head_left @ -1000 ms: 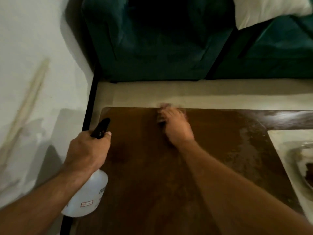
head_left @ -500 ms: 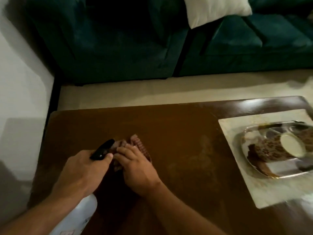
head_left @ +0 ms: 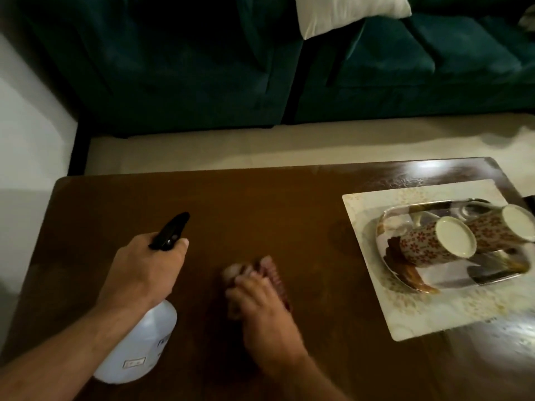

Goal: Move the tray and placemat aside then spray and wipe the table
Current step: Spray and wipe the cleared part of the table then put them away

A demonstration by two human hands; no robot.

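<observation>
My left hand [head_left: 144,270] grips a white spray bottle [head_left: 139,342] with a black nozzle, held over the left part of the dark wooden table [head_left: 260,212]. To its right, my right hand [head_left: 263,311] presses a reddish-brown cloth [head_left: 269,270] flat on the table top. At the table's right end lies a pale patterned placemat [head_left: 434,319]. A shiny metal tray [head_left: 498,276] sits on the placemat, with two floral mugs [head_left: 428,247] upside down on it.
A dark green sofa [head_left: 173,68] with a white cushion [head_left: 347,13] stands beyond the table across a strip of pale floor [head_left: 260,146]. A white wall [head_left: 26,140] is at the left.
My right hand has dragged the cloth from the table's far edge toward me, then rightward, away from the left hand. The view has swung right, bringing the tray and placemat fully into sight.
</observation>
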